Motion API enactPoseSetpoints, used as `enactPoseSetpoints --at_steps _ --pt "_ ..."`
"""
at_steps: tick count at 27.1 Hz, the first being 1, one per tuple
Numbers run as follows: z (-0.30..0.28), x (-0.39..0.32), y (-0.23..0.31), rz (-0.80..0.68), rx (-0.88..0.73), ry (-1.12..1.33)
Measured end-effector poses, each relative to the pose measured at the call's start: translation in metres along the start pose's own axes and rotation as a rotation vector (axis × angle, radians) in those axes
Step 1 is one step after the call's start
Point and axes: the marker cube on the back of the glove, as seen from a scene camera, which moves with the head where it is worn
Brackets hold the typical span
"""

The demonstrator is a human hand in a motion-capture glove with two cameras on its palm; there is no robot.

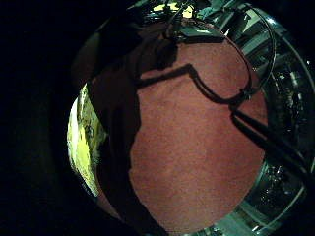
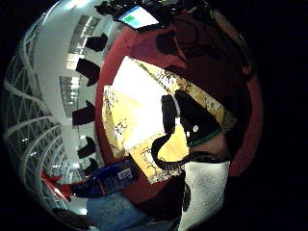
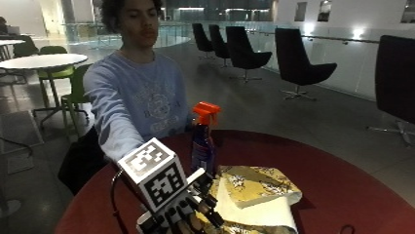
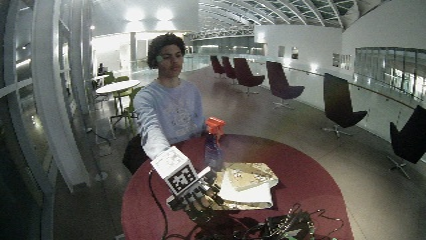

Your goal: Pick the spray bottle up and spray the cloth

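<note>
reach for the bottle, not the cloth

the gloved right hand [image 3: 185, 214] hovers low over the near edge of the folded yellow patterned cloth [image 3: 256, 192] on the round red table [image 3: 337, 180]. its fingers [image 3: 206, 202] hang loosely curled, and they appear to hold nothing. the spray bottle [image 3: 203, 141], blue with an orange trigger head, stands upright just behind the cloth, on the person's side of the table, apart from the hand.

my judgement is that the step in hand is the reach to the bottle. to do it well, the hand should lift clear of the cloth so as not to drag a fold, cross over it, and come at the bottle's neck below the trigger. the fingers should wrap the neck with one finger free for the trigger. the nozzle's facing is not clear from here, so it should be checked and turned toward the cloth before squeezing. a tall narrow bottle may tip if it is nudged high up.
</note>
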Motion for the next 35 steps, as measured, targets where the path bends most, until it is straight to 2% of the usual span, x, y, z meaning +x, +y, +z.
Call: enactPoseSetpoints --at_steps 20,24,30,35 --pt "-0.011 0.003 0.013 -0.041 0.026 -0.105" --pt "-0.015 -0.012 0.02 -0.128 0.036 -0.321" --pt "-0.021 -0.035 0.044 -0.267 0.009 -0.799" --pt "-0.013 -0.057 0.071 -0.378 -0.072 -0.992"
